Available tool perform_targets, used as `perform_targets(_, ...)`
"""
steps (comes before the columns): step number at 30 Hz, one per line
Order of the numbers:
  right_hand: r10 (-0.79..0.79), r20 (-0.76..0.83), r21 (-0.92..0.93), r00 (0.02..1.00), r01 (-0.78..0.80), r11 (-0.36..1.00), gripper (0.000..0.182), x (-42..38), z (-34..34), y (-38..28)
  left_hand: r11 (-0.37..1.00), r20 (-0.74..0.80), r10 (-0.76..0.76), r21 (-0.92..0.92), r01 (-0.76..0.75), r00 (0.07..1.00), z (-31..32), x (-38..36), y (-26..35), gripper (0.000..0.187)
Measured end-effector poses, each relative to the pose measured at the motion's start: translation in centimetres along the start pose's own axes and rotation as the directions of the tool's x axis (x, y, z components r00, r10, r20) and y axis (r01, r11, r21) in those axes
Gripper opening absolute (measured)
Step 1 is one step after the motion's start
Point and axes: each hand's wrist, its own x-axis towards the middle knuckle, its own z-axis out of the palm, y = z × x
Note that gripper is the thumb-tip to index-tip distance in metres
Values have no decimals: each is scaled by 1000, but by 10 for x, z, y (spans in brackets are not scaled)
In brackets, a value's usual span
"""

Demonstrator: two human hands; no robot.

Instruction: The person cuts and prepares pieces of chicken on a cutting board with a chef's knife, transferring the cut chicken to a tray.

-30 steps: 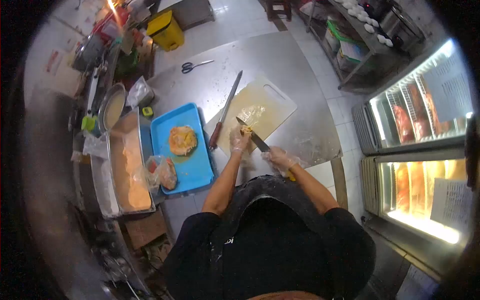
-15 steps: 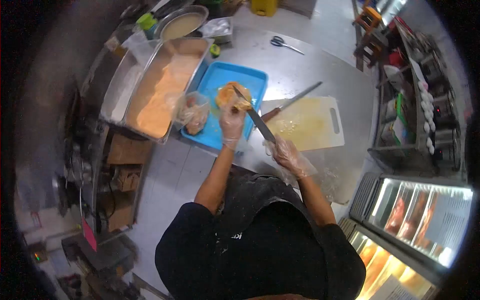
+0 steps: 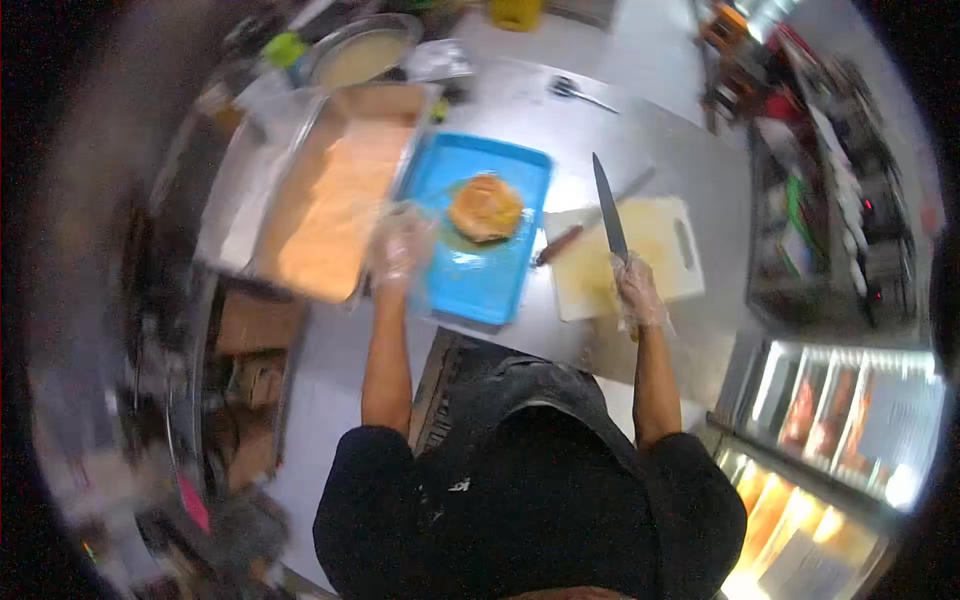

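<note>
My right hand (image 3: pixel 638 295), in a clear plastic glove, grips a long knife (image 3: pixel 608 205) by the handle. Its blade points up and away over the pale cutting board (image 3: pixel 655 270). My gloved left hand (image 3: pixel 400 250) is blurred at the left edge of the blue tray (image 3: pixel 480 285), where a clear plastic bag lay a moment ago. I cannot make out whether it grips anything. A round heap of orange food (image 3: pixel 485 207) lies in the middle of the blue tray.
A second knife with a brown handle (image 3: pixel 560 243) lies across the cutting board's far left corner. Left of the blue tray stands a metal tray of orange crumbs (image 3: pixel 330 190), with a bowl of pale batter (image 3: pixel 365 55) behind it. Scissors (image 3: pixel 580 92) lie far back. Lit display cabinets (image 3: pixel 850 420) stand at right.
My left hand left the orange heap and moved left to the tray's edge. My right hand swung the knife right, off the tray, until its blade pointed up over the cutting board.
</note>
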Motion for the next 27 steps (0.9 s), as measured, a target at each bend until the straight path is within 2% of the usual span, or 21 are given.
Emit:
perform_targets(1, -18, -150, 52, 989, 26, 998, 33, -12, -10, 37, 992, 65, 85, 83, -91, 994, -13, 1, 33, 21)
perform_targets(2, -33, -297, 88, 954, 62, 994, 34, -24, -6, 90, 973, 26, 183, 137, -184, 983, -13, 1, 50, 22)
perform_targets(3, -8, -302, 24, 953, 16, 1000, 36, -28, -3, 156, 944, -20, 275, 196, -266, 961, -8, 1, 64, 22)
perform_targets(5, 42, -310, -103, 950, -77, 992, 40, -37, 1, 283, 975, 55, 164, 144, -170, 985, 12, -8, 90, 18)
perform_targets(6, 142, -252, -50, 957, -160, 986, 41, -59, -23, 290, 985, 88, 98, 136, -109, 991, 22, -10, 98, 18)
perform_targets(8, 292, -169, -190, 941, -322, 928, 34, -95, -75, 265, 980, 213, 200, -31, -198, 956, 73, -19, 85, 18)
perform_targets(9, 351, -154, -368, 924, -383, 847, 26, -100, -106, 217, 966, 262, 253, -114, -230, 931, 101, -20, 84, 17)
perform_targets(10, 408, -141, -531, 902, -417, 737, 19, -100, -123, 190, 949, 379, 313, -102, -297, 871, 124, -22, 98, 14)
perform_targets(11, 378, -138, -580, 916, -384, 719, 19, -99, -128, 188, 926, 490, 363, -94, -366, 793, 146, -30, 115, 13)
perform_targets(12, 345, -133, -625, 929, -349, 699, 18, -96, -131, 189, 954, 501, 294, -213, -213, 814, 176, -47, 118, 15)
perform_targets(14, 278, -115, -709, 954, -275, 649, 17, -91, -141, 195, 937, 529, 338, -270, -223, 779, 228, -74, 116, 21)
perform_targets(16, 206, -89, -786, 975, -195, 586, 17, -91, -154, 193, 821, 555, 537, -169, -546, 635, 252, -86, 126, 29)
perform_targets(19, 195, 58, -812, 979, -67, 580, 15, -115, -184, 160, 719, 757, 455, -3, -695, 468, 243, -105, 144, 35)
perform_targets(20, 219, 81, -818, 972, -60, 572, 15, -125, -189, 157, 709, 770, 466, -30, -704, 437, 247, -117, 137, 36)
perform_targets(22, 243, 134, -839, 961, -20, 544, 15, -137, -198, 156, 704, 780, 480, -68, -707, 402, 257, -136, 120, 38)
perform_targets(24, 182, 186, -846, 966, 63, 530, 14, -154, -197, 175, 757, 794, 458, -113, -643, 400, 247, -146, 122, 37)
perform_targets(26, 379, 157, -844, 912, -75, 531, 20, -166, -205, 148, 781, 847, 393, -101, -616, 359, 235, -154, 138, 37)
perform_targets(27, 379, 150, -848, 913, -79, 524, 18, -171, -202, 154, 777, 887, 335, -69, -625, 319, 233, -158, 148, 36)
